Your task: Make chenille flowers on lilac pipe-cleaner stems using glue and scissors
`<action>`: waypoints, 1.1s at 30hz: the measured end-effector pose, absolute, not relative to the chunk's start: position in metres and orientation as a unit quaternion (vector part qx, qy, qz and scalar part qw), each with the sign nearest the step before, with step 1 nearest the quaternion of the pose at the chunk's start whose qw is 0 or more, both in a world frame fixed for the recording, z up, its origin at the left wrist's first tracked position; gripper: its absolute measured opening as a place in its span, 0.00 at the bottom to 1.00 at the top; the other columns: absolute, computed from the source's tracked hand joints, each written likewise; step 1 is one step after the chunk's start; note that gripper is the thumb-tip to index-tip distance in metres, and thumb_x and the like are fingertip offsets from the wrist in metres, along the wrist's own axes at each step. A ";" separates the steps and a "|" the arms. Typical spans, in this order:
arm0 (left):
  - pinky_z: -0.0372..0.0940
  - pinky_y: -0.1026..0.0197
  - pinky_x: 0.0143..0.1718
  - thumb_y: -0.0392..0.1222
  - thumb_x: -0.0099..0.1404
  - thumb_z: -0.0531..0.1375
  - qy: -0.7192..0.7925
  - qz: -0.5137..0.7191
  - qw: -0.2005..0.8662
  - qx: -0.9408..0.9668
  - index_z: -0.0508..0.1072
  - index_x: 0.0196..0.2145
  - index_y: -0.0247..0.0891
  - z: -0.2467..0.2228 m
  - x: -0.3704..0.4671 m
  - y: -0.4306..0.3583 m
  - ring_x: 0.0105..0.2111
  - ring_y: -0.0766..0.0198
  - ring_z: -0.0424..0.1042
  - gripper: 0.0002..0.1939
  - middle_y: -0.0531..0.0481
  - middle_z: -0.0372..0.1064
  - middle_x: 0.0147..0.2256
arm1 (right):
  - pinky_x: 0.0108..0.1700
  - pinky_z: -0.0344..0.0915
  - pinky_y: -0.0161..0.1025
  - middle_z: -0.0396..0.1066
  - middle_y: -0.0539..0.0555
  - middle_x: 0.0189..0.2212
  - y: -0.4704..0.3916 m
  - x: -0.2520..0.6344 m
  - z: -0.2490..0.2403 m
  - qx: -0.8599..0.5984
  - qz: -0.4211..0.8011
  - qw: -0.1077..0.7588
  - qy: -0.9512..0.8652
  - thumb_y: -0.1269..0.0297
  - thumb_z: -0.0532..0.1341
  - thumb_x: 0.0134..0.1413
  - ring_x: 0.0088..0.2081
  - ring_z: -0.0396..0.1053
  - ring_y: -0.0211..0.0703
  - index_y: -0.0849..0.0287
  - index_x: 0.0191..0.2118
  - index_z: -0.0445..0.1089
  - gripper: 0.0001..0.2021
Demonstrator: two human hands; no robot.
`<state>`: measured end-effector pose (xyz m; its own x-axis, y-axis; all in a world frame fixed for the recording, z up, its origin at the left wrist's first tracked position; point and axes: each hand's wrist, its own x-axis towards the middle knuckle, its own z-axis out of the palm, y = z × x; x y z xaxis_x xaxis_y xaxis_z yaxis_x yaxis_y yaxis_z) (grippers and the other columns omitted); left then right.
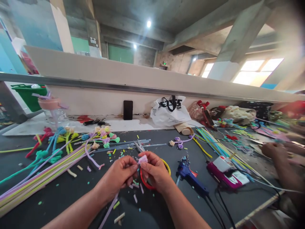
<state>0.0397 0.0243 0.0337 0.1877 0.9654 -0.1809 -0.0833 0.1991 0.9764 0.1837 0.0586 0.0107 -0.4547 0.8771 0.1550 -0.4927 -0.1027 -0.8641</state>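
My left hand (120, 174) and my right hand (156, 171) meet over the middle of the dark table, fingertips pinched together. Between them is a small lilac pipe-cleaner piece (143, 159), folded into a little shape. A lilac pipe-cleaner strand (109, 211) runs down below my left hand; whether it joins the piece is hidden. Beneath my right hand lie scissors (139, 146) with red and yellow handles, blades pointing away. Short pipe-cleaner offcuts (135, 198) are scattered under and around my hands.
Left are bundled pipe cleaners (54, 173) and pipe-cleaner flowers (105, 136). Right lie a blue glue gun (190, 176), a magenta power strip (226, 175) with cords and more pipe cleaners (209, 143). A phone (128, 110) and white bag (169, 111) stand behind. A co-worker's hand (271, 149) works at right.
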 end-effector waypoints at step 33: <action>0.58 0.68 0.13 0.51 0.52 0.57 0.477 0.447 0.606 0.454 0.61 0.25 0.37 0.024 0.051 0.024 0.12 0.71 0.63 0.14 0.56 0.65 0.18 | 0.24 0.55 0.29 0.62 0.46 0.17 0.058 0.183 0.011 -0.222 0.749 0.496 -0.379 0.63 0.71 0.34 0.20 0.56 0.29 0.62 0.37 0.73 0.19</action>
<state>0.0514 0.0245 0.0236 0.1463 0.9741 -0.1724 -0.1088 0.1891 0.9759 0.1834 0.0579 0.0112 -0.4094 0.9114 0.0425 -0.5747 -0.2214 -0.7878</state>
